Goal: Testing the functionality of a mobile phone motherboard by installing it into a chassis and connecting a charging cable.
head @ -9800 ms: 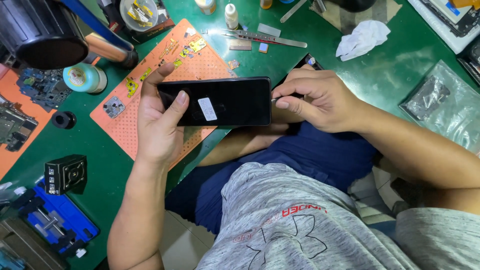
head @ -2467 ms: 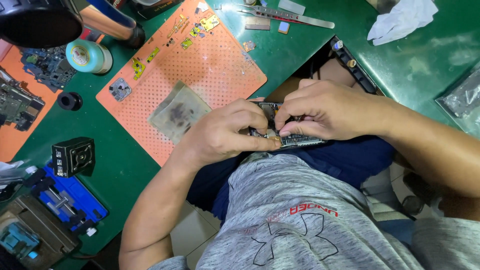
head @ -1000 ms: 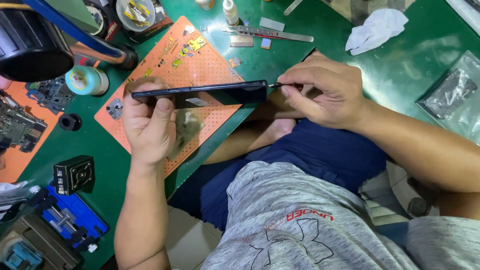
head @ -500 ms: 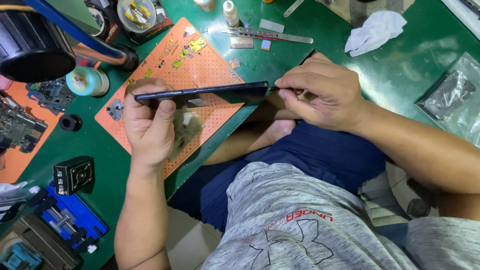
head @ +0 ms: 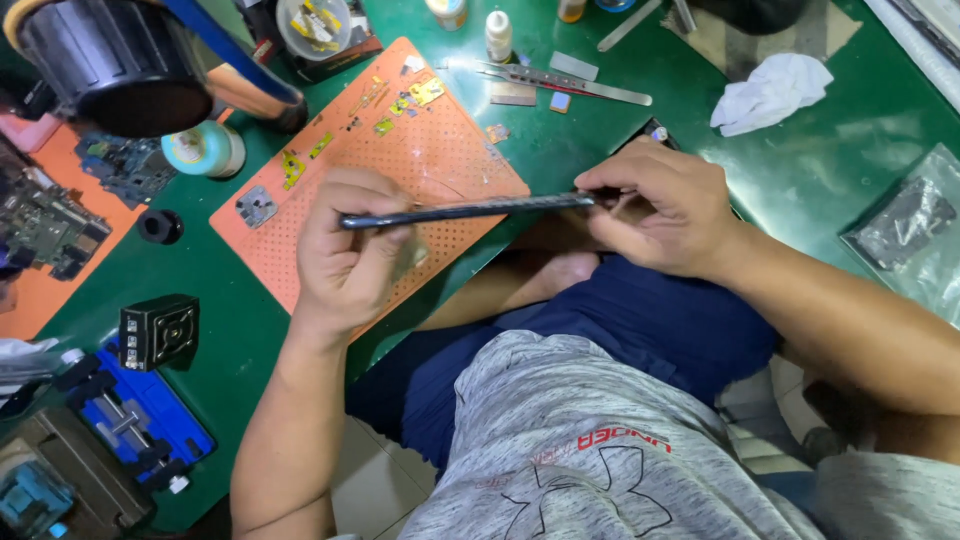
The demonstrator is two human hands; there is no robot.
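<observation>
A dark smartphone (head: 470, 209) is held edge-on to the camera, above the near edge of the green bench. My left hand (head: 348, 250) grips its left end, fingers curled under and thumb on top. At the phone's right end my right hand (head: 655, 205) pinches the corner; whether a small tool is in its fingers is hidden. Behind the phone lies an orange perforated work mat (head: 390, 170) with small yellow parts and a little metal plate on it.
A black microscope barrel (head: 110, 60) hangs at the top left. Circuit boards (head: 40, 215), a tape roll (head: 205, 150), a small black block (head: 158, 330) and a blue fixture (head: 130, 425) sit left. Tweezers (head: 560, 82), small bottles, a crumpled tissue (head: 770, 92) and a plastic bag (head: 905, 225) lie farther back and right.
The phone has turned from face up to edge-on over the last seconds. In the last half second both hands have held it nearly still at the same spot.
</observation>
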